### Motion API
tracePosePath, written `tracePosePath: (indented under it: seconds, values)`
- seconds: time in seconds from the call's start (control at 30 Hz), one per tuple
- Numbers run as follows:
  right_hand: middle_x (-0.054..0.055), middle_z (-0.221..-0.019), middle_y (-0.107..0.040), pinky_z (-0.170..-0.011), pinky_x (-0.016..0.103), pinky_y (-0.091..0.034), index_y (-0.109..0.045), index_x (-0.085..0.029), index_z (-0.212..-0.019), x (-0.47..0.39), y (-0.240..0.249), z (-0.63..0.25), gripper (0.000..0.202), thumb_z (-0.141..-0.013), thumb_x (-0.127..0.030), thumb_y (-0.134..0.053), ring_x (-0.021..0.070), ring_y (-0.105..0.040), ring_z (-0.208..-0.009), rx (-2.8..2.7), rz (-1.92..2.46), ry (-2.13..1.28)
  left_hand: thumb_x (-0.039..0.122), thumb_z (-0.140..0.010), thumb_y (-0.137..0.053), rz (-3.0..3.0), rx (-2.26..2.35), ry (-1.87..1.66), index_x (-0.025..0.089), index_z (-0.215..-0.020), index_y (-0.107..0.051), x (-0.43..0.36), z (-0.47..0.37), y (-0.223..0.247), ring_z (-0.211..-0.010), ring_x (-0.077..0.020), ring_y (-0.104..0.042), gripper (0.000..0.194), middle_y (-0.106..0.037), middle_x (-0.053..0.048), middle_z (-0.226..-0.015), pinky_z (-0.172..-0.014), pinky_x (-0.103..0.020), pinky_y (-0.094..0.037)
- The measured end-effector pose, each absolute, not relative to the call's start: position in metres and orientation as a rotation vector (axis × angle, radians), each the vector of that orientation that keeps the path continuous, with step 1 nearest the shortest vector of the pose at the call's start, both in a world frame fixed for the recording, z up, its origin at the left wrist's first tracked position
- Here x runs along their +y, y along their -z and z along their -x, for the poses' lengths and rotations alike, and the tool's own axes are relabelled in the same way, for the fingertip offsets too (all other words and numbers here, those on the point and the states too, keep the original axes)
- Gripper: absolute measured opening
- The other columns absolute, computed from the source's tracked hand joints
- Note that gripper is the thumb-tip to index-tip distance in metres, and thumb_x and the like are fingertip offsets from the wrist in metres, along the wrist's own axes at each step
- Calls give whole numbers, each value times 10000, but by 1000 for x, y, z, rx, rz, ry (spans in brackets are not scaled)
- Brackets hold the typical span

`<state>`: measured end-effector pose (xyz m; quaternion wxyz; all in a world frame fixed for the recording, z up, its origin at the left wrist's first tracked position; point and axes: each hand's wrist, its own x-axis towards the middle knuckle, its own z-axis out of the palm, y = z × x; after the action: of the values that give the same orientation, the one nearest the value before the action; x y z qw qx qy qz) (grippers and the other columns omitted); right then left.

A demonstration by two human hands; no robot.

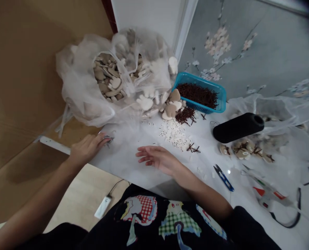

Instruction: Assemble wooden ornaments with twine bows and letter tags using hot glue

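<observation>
My left hand [88, 147] is at the table's left edge, its fingers pressed together around a small greyish tangle [109, 139] that looks like threads. To its right, my right hand [155, 158] hovers over the white table covering [123, 163] with its fingers apart and nothing in them. Beyond my right hand lies a pile of small white tags [173, 133], with dark brown bows [193, 148] at its near side. Beige and white fabric pieces [172, 106] are heaped behind the tags.
Plastic bags [85, 100] full of fabric pieces stand at the back left. A blue basket [220, 99] holds brown bows. Further right are a black cylinder [237, 128], finished-looking pieces with bows [241, 149], blue thread snips [224, 178] and a glue gun [268, 191].
</observation>
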<state>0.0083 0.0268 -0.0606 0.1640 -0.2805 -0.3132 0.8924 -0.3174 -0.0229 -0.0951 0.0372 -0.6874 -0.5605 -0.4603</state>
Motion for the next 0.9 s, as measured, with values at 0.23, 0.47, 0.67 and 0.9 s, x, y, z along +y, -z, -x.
tracePosePath:
  seconds: [0.23,0.47,0.67,0.9]
  values:
    - [54,-1019,-701,-721,292,-492,-613,-184,-1121,43,50,2,574,-872,-657,-405,173,-648,-920,-369,533,-2725,348,-764,-755,1953,-1399,760,294,-996,-670,-24,318,96,-514,-111,-508,253,-594,82,-556,-387,-215,-263]
    - [55,-1056,-703,-798,319,-461,-599,-198,-1153,46,46,-13,603,-891,-661,-317,183,-630,-971,-385,491,-2688,325,-701,-808,2079,-1757,1253,276,-857,-689,-17,296,86,-452,-63,-448,202,-558,90,-530,-353,-210,-194]
    - [39,-1301,-592,-1006,428,-378,-529,-304,-1246,42,40,-16,913,-665,-924,-193,232,-460,-1276,-490,341,-2514,293,-892,-603,1947,-1951,1829,305,-1326,-380,-21,226,71,-523,-83,-562,488,-590,78,-658,-395,-165,-419]
    - [42,-1408,-486,-1072,469,-322,-452,-327,-1323,24,12,-24,950,-649,-929,-160,249,-366,-1349,-657,331,-2242,413,-651,-814,2063,-1694,1961,324,-1319,-322,-16,145,49,-1192,-279,-494,835,-479,-92,-1249,-929,-496,-490]
